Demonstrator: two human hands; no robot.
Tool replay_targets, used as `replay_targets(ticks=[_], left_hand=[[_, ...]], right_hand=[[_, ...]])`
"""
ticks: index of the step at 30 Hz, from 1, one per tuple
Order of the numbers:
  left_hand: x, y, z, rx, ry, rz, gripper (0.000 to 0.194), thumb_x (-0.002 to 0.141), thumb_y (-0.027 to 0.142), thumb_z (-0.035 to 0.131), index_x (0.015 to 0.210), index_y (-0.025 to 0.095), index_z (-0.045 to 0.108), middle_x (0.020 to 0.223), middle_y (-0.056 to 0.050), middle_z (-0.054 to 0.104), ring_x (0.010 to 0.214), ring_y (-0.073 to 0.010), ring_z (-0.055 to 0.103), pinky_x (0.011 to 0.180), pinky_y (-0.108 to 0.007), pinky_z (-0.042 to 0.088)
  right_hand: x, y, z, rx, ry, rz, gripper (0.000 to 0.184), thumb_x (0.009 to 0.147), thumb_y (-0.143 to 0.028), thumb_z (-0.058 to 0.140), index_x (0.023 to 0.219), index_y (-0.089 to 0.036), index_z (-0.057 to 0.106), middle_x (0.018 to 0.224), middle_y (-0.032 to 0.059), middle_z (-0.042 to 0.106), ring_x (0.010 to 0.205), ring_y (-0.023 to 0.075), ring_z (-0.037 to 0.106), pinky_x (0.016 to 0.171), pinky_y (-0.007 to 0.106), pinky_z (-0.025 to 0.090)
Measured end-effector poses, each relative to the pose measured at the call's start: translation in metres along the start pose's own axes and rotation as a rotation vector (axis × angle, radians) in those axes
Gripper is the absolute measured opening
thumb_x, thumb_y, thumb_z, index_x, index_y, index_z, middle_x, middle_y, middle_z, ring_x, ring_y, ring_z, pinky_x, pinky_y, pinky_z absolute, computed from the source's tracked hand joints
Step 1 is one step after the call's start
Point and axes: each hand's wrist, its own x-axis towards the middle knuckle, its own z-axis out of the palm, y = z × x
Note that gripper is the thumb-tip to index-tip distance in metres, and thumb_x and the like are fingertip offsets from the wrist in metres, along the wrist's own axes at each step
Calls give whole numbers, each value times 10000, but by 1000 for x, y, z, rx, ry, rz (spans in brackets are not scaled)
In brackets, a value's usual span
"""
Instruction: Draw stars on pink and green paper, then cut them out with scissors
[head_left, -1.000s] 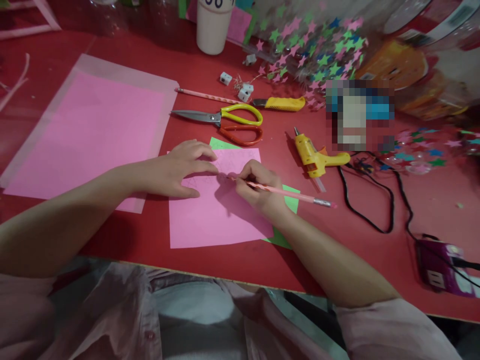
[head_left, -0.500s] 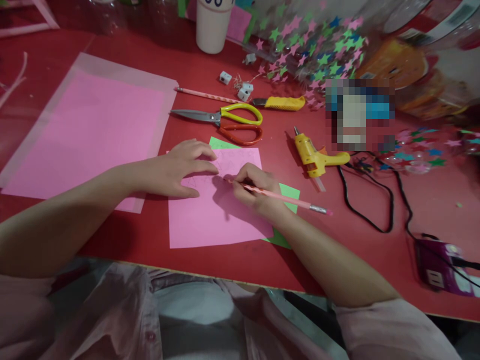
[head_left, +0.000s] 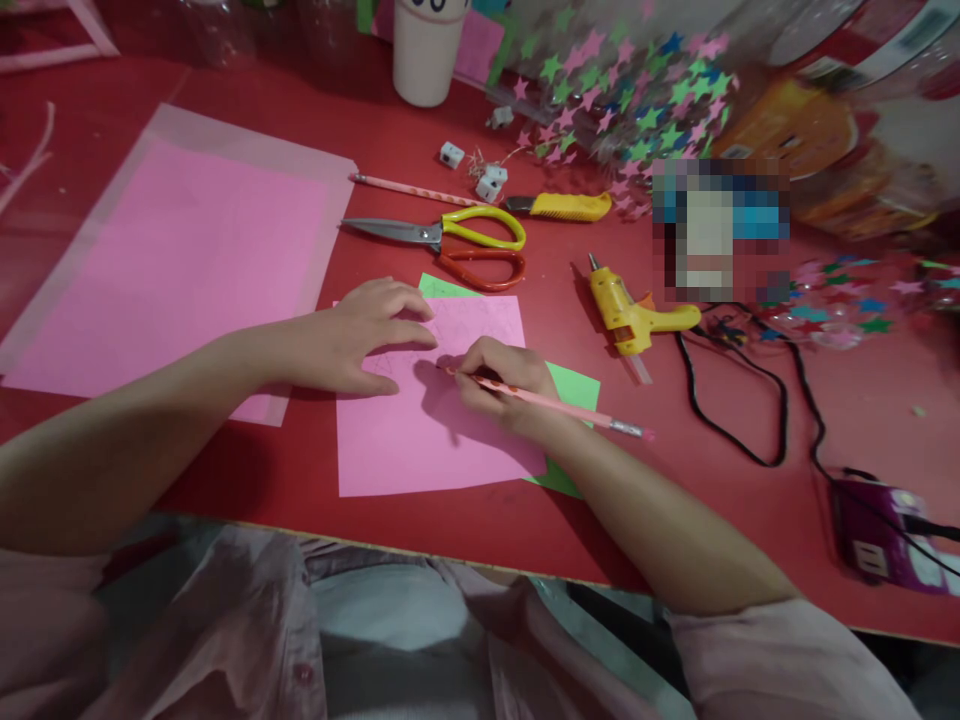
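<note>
Pink sheet short of table edge; left hand splayed on it, right hand pinching pencil.

And here's the smooth red desk, filling most of the frame! A large pale-edged pink paper sheet lies flat at left. Centre frame, a bright green paper sheet peeks from under a smaller pink paper sheet. Just above, steel scissors with yellow and red handles; upper centre, a tall white cup; right of centre, a yellow glue gun.
</note>
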Motion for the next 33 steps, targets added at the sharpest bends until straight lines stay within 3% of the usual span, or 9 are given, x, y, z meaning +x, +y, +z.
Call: replay_targets(ticks=[8, 13, 16, 19, 22, 26, 29, 33], left_hand=[[0, -1, 0, 2, -4, 10, 513, 857, 388, 614, 1348, 243, 574, 1430, -111, 459, 1375, -314, 348, 1176, -501, 265], [0, -2, -1, 21, -24, 33, 561, 862, 381, 609, 1408, 284, 517, 1429, -110, 452, 1368, -315, 347, 1167, -507, 269], [-2, 0, -4, 46, -32, 30, 583, 858, 385, 603, 1423, 282, 502, 1421, -109, 448, 1356, -319, 353, 1168, -513, 252], [-3, 1, -6, 92, -11, 24, 555, 852, 411, 601, 1387, 272, 545, 1362, -118, 487, 1305, -332, 393, 1154, -550, 240], [-3, 3, -3, 114, 35, 2, 484, 866, 456, 586, 1303, 252, 615, 1316, -127, 515, 1280, -345, 415, 1131, -557, 269], [-1, 4, 3, 105, 89, 31, 517, 879, 441, 589, 1341, 211, 564, 1438, -157, 463, 1349, -350, 384, 1147, -554, 261], [1, 5, 4, 94, 56, 93, 581, 894, 398, 585, 1422, 181, 477, 1497, -168, 442, 1408, -335, 349, 1185, -540, 209], [1, 6, -1, 102, -16, 95, 569, 893, 371, 587, 1435, 232, 482, 1459, -129, 493, 1381, -321, 382, 1182, -534, 215]], right_hand=[[2, 0, -1, 76, 29, -26, 124, 765, -176, 580, 682, -219, 498, 609, -50, 544, 545, 83, 457, 527, 215, 369], [6, 6, -8, 363, 216, 68, 201, 893, -347, 547, 749, -230, 469, 540, -58, 554, 441, 78, 446, 442, 211, 351], [7, 8, -11, 433, 286, 119, 221, 915, -354, 521, 745, -236, 443, 485, -75, 522, 379, 71, 404, 404, 209, 322], [6, 5, -11, 389, 231, 135, 164, 841, -279, 602, 767, -233, 463, 520, -79, 520, 410, 71, 424, 418, 209, 321], [5, 0, -11, 307, 134, 58, 124, 747, -204, 631, 761, -217, 509, 590, -67, 511, 486, 70, 427, 457, 212, 319], [6, 0, -12, 251, 125, 2, 51, 710, -173, 579, 699, -201, 537, 621, -47, 513, 523, 74, 411, 484, 228, 309], [8, 5, -13, 243, 156, 17, 94, 713, -178, 584, 663, -206, 510, 590, -53, 488, 511, 75, 383, 483, 232, 297], [7, 5, -12, 246, 110, 8, 89, 725, -197, 607, 706, -211, 522, 620, -48, 514, 523, 80, 403, 487, 226, 307]])
